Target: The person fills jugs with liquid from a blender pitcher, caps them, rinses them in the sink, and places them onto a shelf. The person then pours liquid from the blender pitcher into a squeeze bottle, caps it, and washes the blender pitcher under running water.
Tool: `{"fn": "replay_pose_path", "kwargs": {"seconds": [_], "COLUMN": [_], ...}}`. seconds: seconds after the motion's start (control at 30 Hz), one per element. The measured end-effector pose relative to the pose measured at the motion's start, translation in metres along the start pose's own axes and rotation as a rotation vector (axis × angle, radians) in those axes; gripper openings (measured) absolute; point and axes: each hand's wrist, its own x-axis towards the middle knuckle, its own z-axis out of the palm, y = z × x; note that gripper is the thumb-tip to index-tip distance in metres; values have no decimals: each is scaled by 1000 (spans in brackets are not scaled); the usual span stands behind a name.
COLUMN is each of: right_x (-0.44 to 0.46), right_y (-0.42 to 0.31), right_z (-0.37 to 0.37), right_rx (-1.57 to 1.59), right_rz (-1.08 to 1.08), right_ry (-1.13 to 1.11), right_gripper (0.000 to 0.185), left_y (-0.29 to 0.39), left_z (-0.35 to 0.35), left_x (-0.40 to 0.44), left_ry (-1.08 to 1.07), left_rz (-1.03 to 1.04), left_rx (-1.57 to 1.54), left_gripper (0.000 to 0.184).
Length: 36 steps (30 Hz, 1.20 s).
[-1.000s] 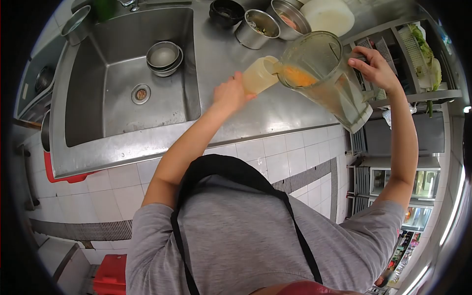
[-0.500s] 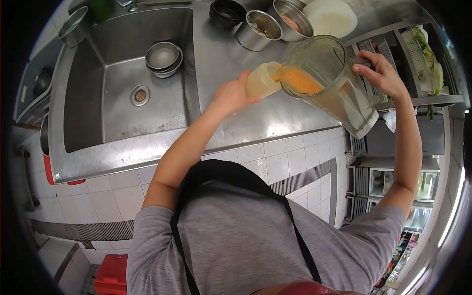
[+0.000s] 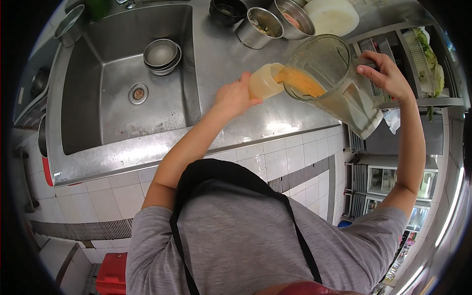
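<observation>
My left hand (image 3: 234, 97) is closed round a pale yellow, translucent plastic cup (image 3: 264, 83), its mouth at the rim of a blender jar. With its fingers wrapped on the handle, my right hand (image 3: 388, 76) holds the clear blender jar (image 3: 351, 110), tilted toward the cup. Orange liquid (image 3: 301, 81) lies along the jar's inner wall at its lip and runs into the cup. How full the cup is I cannot tell. Both are held above the steel counter (image 3: 231, 118) near its front edge.
Left of the counter is a steel sink (image 3: 118, 120) with stacked bowls (image 3: 161, 54). At the back stand a black bowl (image 3: 227, 12), a metal pot (image 3: 259, 29) with food scraps and another pot (image 3: 293, 20). A rack with leafy greens (image 3: 432, 69) is at right.
The jar, cup and both hands have shifted very slightly right. The orange liquid continues flowing from jar to cup, with less of it showing at the lip.
</observation>
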Motion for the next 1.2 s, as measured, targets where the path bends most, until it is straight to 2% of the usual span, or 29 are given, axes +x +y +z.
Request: {"fn": "replay_pose_path", "kwargs": {"seconds": [0.27,0.33,0.63,0.67,0.83,0.9,0.93,1.07,1.13,1.17,1.2], "right_x": [3,5,21,27,44,46,55,56,52,53,56], "right_y": [-1,-8,-44,-43,-68,-71,-100,-104,-115,-112,-105], "right_z": [-1,-5,-16,-20,-23,-19,-26,-21,-18,-21,-25], "right_rx": [-55,-130,-215,-322,-382,-482,-557,-615,-521,-524,-584], "right_rz": [-69,-69,23,-11,-23,-305,-28,-142,12,11,-26], "right_ry": [29,-68,-126,-147,-235,4,-317,-181,-149,-145,-231], "right_gripper": [31,31,36,37,40,42,44,43,42,42,40], "left_y": [-2,-2,-1,-1,-2,-3,-2,-3,-3,-3,-3], "left_z": [1,1,2,1,3,4,4,4,4,5,5], "left_x": [1,0,-1,-1,-1,-2,-2,-1,0,0,0], "left_ry": [-17,-14,-16,-2,10,32,33,29,29,44,58], "left_rz": [-4,-5,-13,-4,4,21,18,14,15,25,34], "left_rx": [12,11,12,3,-3,-16,-19,-10,-13,-3,7], "left_gripper": [59,59,62,59,56,57,57,59,60,61,61]}}
